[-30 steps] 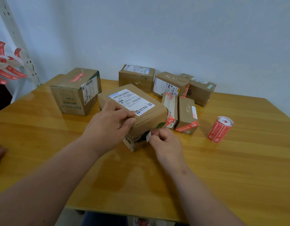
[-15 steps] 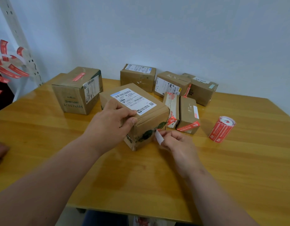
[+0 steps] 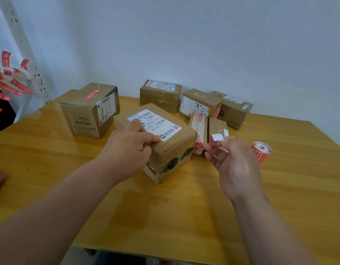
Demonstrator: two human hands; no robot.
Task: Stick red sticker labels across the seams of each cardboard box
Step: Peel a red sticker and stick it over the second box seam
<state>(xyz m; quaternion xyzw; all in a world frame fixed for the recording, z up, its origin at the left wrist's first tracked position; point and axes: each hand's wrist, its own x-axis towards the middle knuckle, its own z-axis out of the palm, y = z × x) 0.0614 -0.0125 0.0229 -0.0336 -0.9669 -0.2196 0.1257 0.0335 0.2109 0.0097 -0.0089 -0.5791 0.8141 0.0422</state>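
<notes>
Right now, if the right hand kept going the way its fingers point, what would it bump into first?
Probably the small brown cardboard box just beyond the right hand, whose fingers pinch a white backing strip. Depth is hard to judge, so it might pass above.

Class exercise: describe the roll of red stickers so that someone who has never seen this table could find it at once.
Start at the wooden table and look to its right side, beyond the right hand. There lies the roll of red stickers, apart from the boxes. It is the only round, red object; everything near it is brown and square-edged.
</notes>
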